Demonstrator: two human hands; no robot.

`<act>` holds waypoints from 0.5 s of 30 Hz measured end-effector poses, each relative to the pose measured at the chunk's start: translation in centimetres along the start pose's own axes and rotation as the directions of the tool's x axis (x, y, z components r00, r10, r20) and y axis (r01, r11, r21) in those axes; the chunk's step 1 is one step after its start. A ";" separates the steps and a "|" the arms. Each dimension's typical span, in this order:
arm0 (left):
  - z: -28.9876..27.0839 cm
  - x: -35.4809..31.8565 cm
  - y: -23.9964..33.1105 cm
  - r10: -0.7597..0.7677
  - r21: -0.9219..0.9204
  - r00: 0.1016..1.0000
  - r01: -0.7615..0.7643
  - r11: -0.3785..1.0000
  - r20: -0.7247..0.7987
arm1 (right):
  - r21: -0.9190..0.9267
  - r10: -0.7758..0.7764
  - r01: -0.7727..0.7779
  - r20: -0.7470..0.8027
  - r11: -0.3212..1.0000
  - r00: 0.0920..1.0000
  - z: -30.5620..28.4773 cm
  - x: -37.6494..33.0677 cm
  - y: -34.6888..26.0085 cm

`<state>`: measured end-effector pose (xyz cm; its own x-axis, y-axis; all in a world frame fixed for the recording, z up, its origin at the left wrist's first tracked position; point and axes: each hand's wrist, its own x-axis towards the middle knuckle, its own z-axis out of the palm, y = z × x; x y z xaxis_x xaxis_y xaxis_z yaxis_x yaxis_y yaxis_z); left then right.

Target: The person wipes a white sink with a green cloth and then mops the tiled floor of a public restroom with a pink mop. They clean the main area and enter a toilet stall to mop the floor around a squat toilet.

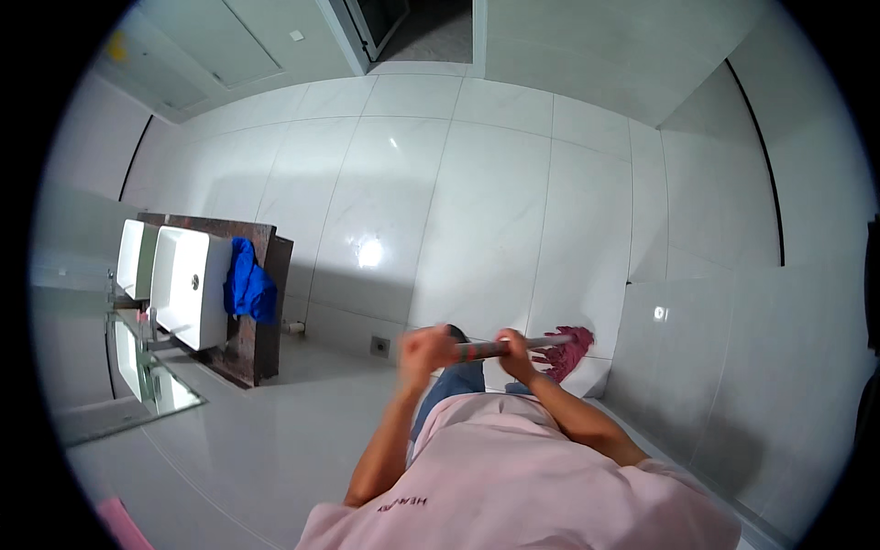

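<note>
A mop (556,341) with a long pole slants across in front of me. Its dark red strands (570,356) are spread on the white tiled floor to my right, near the wall. My left hand (425,353) is closed round the upper end of the pole. Further down the pole, my right hand (516,356) also grips it, closer to the mop head. The part of the pole between both hands shows a reddish, patterned surface.
A dark stone counter (266,344) with a white basin (188,284) and a blue cloth (249,282) stands at the left. A floor drain (379,346) lies near my feet. Grey walls (706,357) close off the right, and a doorway (426,37) is at the far side.
</note>
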<state>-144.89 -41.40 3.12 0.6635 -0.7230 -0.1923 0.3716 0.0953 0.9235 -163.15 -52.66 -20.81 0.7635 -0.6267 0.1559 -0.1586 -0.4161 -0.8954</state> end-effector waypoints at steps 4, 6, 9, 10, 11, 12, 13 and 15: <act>-8.3 0.4 8.1 0.237 0.218 0.951 -0.193 0.957 -0.197 | 0.172 -0.085 0.029 0.326 0.985 0.942 11.5 7.8 -5.2; -11.7 -1.9 10.2 0.270 0.211 0.900 -0.207 0.955 -0.341 | 0.278 -0.161 0.011 0.523 0.961 0.837 17.3 10.0 -7.4; -13.2 -3.9 13.9 0.355 0.347 0.550 -0.122 0.930 -0.756 | 0.401 -0.307 0.018 0.672 0.916 0.674 24.2 12.8 -12.1; -13.1 -3.9 14.9 0.407 0.403 0.479 -0.117 0.908 -0.778 | 0.416 -0.349 0.057 0.673 0.908 0.652 25.9 13.5 -13.5; -13.5 -4.3 15.1 0.546 0.556 0.481 -0.137 0.820 -0.686 | 0.369 -0.304 0.026 0.721 0.929 0.623 27.2 14.2 -15.0; -13.3 -4.5 14.9 0.586 0.615 0.481 -0.118 0.780 -0.652 | 0.322 -0.259 -0.002 0.767 0.947 0.588 28.2 14.9 -16.2; -12.7 -4.3 14.8 0.624 0.671 0.484 -0.098 0.735 -0.614 | 0.300 -0.264 0.019 0.809 0.954 0.526 28.8 15.9 -16.5; -9.8 -2.3 13.3 0.656 0.746 0.418 0.088 0.660 -0.629 | 0.263 -0.269 0.070 0.883 0.962 0.385 28.7 18.4 -16.3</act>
<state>-135.09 -31.78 12.59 0.9293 0.1908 0.3163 -0.1809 -0.5116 0.8399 -128.56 -38.47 -15.35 0.8891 0.4528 -0.0672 0.0656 -0.2713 -0.9602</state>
